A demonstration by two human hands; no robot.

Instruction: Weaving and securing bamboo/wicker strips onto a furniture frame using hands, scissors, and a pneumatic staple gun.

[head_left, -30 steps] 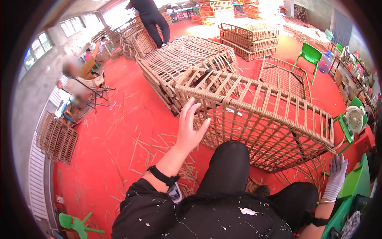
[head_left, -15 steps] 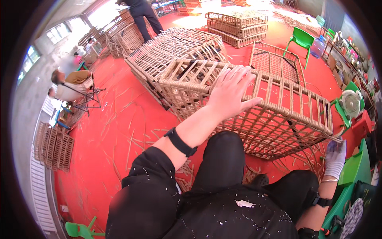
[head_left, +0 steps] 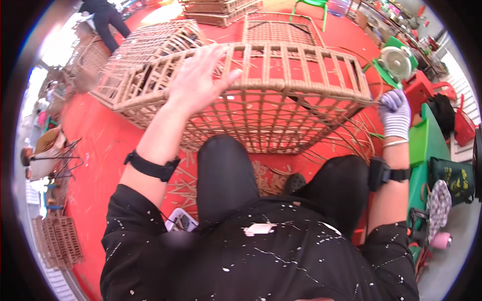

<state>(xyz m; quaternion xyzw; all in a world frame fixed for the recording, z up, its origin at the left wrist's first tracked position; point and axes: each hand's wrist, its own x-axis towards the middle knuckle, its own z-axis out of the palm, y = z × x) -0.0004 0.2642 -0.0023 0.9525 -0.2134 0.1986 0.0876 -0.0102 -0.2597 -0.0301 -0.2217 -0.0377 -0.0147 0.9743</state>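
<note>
The person is sitting with the knees apart, and a large woven rattan frame (head_left: 271, 95) is standing on the red floor (head_left: 95, 150) just in front of the legs. The left hand (head_left: 198, 80) is bare and is lying flat on the top rail of this frame, with the fingers spread wide and not closing around anything. The right hand (head_left: 394, 113) is wearing a striped work glove and is staying at the right corner of the frame; its fingers are curled narrow around a thin rattan strand (head_left: 369, 103), which is touching the corner of the frame. Loose thin strands are bending out on the floor near this corner, and many short cut pieces of cane (head_left: 186, 180) are lying between the person's legs and the frame. A phone (head_left: 181, 219) is lying on the floor just beside the left thigh. Behind the frame, more woven frames (head_left: 145, 45) are standing close together and are blocking the way forward. A small fan (head_left: 394, 62) on a green stand is standing to the right, near a red plastic chair (head_left: 427, 93). Another person in dark clothes (head_left: 108, 17) is standing far at the top left, well apart from the hands.
</note>
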